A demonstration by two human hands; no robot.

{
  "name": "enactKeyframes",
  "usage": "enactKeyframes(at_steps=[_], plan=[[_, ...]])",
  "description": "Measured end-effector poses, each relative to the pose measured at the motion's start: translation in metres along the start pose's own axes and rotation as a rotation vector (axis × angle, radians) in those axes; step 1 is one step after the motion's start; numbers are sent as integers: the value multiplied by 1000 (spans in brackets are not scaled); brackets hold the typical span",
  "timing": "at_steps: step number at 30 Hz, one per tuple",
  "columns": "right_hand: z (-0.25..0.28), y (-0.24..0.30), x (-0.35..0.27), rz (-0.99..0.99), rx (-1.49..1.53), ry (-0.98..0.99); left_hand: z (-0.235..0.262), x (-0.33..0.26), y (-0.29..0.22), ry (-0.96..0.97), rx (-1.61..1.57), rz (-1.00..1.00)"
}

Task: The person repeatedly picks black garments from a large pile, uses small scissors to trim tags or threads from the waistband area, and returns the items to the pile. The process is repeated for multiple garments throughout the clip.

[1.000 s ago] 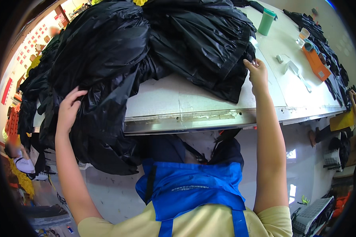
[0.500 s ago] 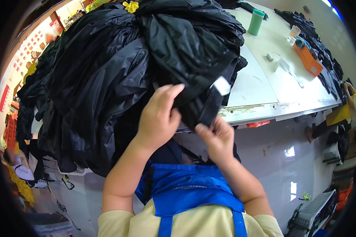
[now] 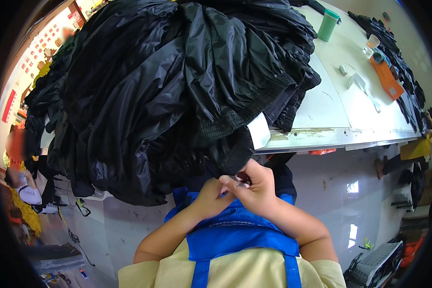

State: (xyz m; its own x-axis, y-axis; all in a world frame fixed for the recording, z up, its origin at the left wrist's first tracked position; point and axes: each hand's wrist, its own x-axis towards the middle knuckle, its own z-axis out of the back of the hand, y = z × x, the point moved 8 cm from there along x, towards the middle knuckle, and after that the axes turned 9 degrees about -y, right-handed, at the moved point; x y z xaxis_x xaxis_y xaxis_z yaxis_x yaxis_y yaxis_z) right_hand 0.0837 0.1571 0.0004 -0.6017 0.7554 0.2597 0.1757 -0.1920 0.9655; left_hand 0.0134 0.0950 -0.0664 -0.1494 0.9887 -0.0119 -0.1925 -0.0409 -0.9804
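Observation:
Black shiny garments lie in a big heap over the table's near edge, with gathered elastic bands along their hems. One elastic hem hangs down just above my hands. A white tag sticks out beside it. My right hand is closed below the hem, thumb and fingers pinched round something small and partly shiny that I cannot make out. Against it, my left hand is closed too, its fingertips meeting the right thumb. What the left fingers pinch is hidden.
On the white table stand a green cup and a clear cup, near an orange box and a white strip. More black cloth lies along the far right. A grey crate is on the floor at right.
Both hands have come down and together below the hem. The cloth held up half a second ago now lies down on the heap, its elastic band showing. The view has shifted slightly.

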Motion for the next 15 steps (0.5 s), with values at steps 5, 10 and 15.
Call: enactKeyframes(at_steps=[5, 10, 15], plan=[[5, 69, 16, 290, -338, 186, 2, 34, -22, 12, -836, -81], [65, 117, 53, 731, -704, -289, 38, 40, -79, -276, -1038, -462], [55, 115, 112, 839, -944, -45, 58, 30, -86, -319, -1180, -362]])
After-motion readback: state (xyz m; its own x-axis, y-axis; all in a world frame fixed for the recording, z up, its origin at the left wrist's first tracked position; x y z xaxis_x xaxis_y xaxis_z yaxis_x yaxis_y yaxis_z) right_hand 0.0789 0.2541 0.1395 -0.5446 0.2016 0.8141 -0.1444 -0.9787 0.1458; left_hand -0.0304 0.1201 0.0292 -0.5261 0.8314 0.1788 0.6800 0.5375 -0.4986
